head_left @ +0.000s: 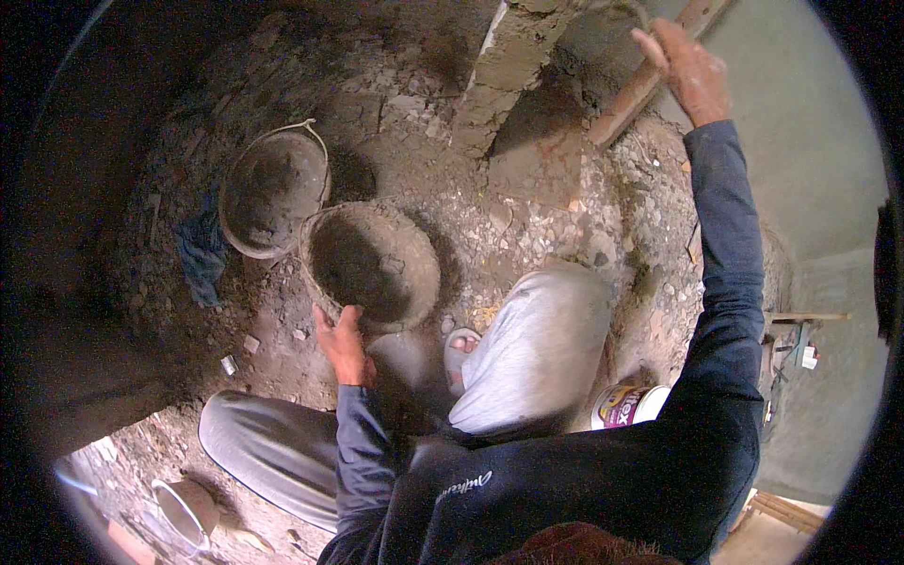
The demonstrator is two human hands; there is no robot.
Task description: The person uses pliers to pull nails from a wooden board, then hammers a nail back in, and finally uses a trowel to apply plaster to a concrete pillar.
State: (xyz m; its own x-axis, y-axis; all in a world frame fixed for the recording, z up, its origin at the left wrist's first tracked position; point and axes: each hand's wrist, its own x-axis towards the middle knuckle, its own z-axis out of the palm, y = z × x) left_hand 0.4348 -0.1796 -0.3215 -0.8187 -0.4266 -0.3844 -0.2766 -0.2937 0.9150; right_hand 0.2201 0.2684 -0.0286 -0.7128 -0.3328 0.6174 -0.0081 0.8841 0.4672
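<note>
My left hand (pixel 345 348) grips the near rim of a round, mud-caked bucket (pixel 414 264), thumb over the edge. Inside, the bucket is deeply shadowed and its contents are hard to make out. Touching it on the far left is a second bucket (pixel 282 151), with a thin handle and grey residue. At the upper right, my right arm reaches far out. My right hand (pixel 692 75) is closed beside a wooden plank (pixel 629 105), its thumb sticking out; whatever its fingers hold is hidden. Left of the plank rises a narrow mortar-covered pillar (pixel 508 71).
Rubble covers the ground (pixel 527 221). A dark blue cloth (pixel 201 254) lies beside the buckets. Near my right side stands a white tub (pixel 648 405). Another small bucket (pixel 186 508) sits at the lower left. A plastered wall (pixel 810 141) runs along the right.
</note>
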